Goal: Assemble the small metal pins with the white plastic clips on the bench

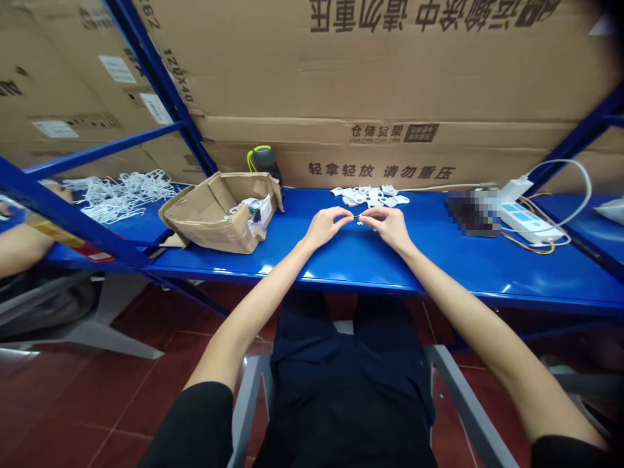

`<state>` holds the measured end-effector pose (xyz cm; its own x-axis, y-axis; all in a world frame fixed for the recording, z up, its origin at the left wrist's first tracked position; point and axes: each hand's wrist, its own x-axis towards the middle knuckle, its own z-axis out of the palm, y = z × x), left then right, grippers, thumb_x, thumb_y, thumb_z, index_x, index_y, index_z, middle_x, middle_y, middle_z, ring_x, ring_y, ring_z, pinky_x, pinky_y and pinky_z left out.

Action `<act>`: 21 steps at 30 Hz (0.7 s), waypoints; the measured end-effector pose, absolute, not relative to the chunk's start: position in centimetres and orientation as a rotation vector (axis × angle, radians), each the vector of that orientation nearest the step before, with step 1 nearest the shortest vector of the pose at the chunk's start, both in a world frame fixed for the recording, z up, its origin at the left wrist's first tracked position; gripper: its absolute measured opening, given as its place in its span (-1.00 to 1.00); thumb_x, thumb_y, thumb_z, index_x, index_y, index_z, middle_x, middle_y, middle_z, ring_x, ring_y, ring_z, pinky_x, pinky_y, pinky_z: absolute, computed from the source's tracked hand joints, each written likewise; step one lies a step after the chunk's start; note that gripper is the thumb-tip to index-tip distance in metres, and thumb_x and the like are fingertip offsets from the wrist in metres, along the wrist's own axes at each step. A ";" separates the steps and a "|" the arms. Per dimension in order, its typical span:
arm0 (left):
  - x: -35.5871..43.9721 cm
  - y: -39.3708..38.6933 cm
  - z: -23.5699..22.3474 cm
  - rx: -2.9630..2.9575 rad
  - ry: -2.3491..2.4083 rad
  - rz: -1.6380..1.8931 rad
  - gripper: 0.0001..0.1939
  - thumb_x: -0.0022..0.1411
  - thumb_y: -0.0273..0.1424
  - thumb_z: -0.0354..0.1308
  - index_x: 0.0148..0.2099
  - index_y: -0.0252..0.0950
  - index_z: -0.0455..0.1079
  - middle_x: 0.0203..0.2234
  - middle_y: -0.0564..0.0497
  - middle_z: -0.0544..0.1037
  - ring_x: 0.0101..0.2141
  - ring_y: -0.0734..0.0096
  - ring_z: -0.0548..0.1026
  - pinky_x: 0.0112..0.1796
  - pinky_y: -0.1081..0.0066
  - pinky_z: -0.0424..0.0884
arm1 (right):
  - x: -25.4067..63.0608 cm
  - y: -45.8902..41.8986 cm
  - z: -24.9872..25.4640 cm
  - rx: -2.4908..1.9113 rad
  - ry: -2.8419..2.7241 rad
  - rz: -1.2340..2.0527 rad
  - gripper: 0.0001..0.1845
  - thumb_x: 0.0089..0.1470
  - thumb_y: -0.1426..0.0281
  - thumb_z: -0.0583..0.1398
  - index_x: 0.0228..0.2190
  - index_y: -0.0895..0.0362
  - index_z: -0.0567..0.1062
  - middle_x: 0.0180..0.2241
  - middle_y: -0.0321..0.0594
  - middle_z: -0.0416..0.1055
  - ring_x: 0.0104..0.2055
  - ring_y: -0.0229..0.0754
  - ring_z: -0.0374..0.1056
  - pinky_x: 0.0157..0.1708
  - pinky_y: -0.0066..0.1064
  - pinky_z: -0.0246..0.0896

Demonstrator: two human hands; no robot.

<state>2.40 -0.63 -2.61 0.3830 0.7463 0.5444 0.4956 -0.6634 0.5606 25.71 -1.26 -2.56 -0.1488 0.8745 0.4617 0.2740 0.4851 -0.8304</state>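
Note:
My left hand and my right hand meet above the blue steel shelf. Their fingertips pinch a thin white cord between them, with a tiny white part just below it. The exact shape of that part is too small to tell. Behind my hands lies a heap of small white plastic pieces, out of reach of neither hand but not touching them. Left of my left hand stands a torn cardboard box holding white items.
A tangle of white loops lies at far left, beside a co-worker's forearm. A dark flask stands behind the box. At right are a pixelated object and a white power strip with cables. Large cartons line the back.

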 end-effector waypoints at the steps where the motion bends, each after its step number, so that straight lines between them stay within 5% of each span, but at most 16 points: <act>1: 2.4 -0.6 -2.6 2.354 1.084 1.182 -0.71 0.54 -0.17 0.23 -0.03 -0.24 0.69 -0.10 -0.06 0.74 -0.22 0.32 0.60 -0.10 0.35 0.46 | 25.8 -1.3 -2.5 -0.994 -1.690 0.711 -0.55 0.05 -0.04 0.47 -0.31 0.10 0.74 -0.31 -0.10 0.71 -0.26 0.05 0.65 -0.14 -0.14 0.60; 21: 2.2 -0.8 -2.6 2.437 1.121 1.121 -0.69 0.57 -0.17 0.20 -0.04 -0.21 0.70 -0.04 -0.07 0.69 -0.15 0.29 0.62 -0.06 0.34 0.48 | 25.9 -1.1 -2.7 -1.013 -1.814 0.612 -0.57 0.11 -0.07 0.42 -0.32 0.05 0.77 -0.26 -0.15 0.73 -0.24 0.01 0.60 -0.17 -0.18 0.49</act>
<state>2.24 -0.78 -2.59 0.4133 0.7272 0.5480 0.5480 -0.6793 0.4881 25.86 -1.12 -2.74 -0.2190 0.8450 0.4878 0.3772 0.5344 -0.7564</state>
